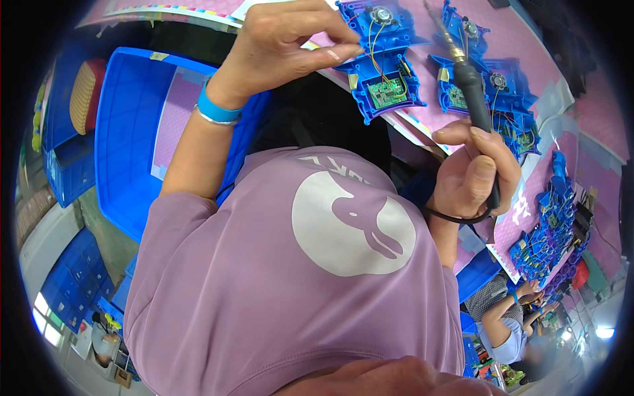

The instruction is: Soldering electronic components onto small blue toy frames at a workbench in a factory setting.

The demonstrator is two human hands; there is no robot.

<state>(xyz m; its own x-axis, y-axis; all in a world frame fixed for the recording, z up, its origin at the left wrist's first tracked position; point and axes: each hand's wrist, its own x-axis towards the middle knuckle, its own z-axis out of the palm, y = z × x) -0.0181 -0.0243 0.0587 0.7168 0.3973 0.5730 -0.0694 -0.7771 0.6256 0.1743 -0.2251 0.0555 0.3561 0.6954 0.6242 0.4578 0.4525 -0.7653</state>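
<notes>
Lying open side up at the top centre of the frame, a blue plastic housing [385,63] is showing its green circuit board [387,92] and thin wires [376,46], so that the parts are facing the person working on them. It is resting on a pink-covered bench [528,39]. The left hand [290,46] is sitting just left of the housing, its fingers pinched together at the housing's edge, apparently steadying it or holding something thin; what, if anything, lies between the fingertips cannot be told. The right hand [472,175] is lying lower and to the right, closed around the dark handle of a soldering iron [465,72], whose metal tip is pointing up toward the top edge, just right of the housing and not touching the board. More blue housings [498,92] are waiting further right on the bench. A large blue crate [132,119] is standing at the left.
</notes>
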